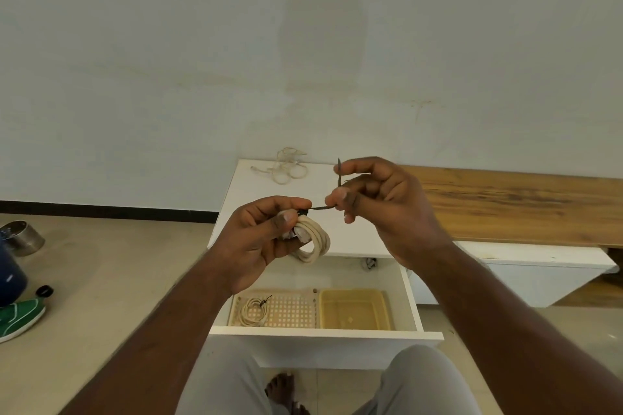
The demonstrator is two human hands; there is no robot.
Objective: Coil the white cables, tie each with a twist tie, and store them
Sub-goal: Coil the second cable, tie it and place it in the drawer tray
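Off-task items: steel bowl point(23, 237) on the floor point(101, 280) far left, dark blue container point(10, 274) just in front of it. Green shoe point(18, 318) near the container, small black cap point(45, 291) beside the shoe. Wood-grain plank top point(505, 205) runs right along the wall point(303, 44), above a white base. Black skirting strip point(101, 210) at the wall foot, left side.

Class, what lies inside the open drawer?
In the drawer: a perforated tray holding one tied cable coil, and a yellow tub beside it. The left forearm hides the tray's left corner.
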